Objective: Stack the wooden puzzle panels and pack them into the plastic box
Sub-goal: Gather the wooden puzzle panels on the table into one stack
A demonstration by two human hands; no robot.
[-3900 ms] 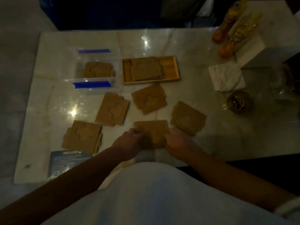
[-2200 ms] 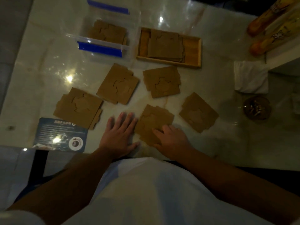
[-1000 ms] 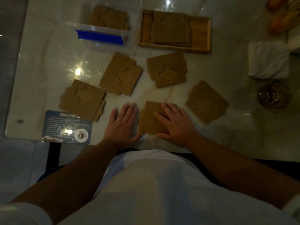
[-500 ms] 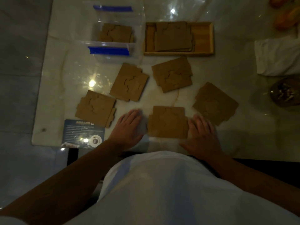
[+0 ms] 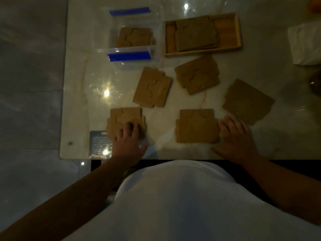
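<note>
Box (image 5: 133, 49): one stack packed | table: five panels left | left hand (image 5: 127, 145) flat on panel (image 5: 126, 121) | right hand (image 5: 234, 140) open, empty

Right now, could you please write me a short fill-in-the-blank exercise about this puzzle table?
1. The left hand rests its fingers on a puzzle panel that partly covers a dark ____.
2. The plastic box has ____ clips.
3. Right of the plastic box sits a wooden ____ holding stacked panels.
4. Loose panels lying on the marble table: ____.

Missing words: card; blue; tray; five
</note>
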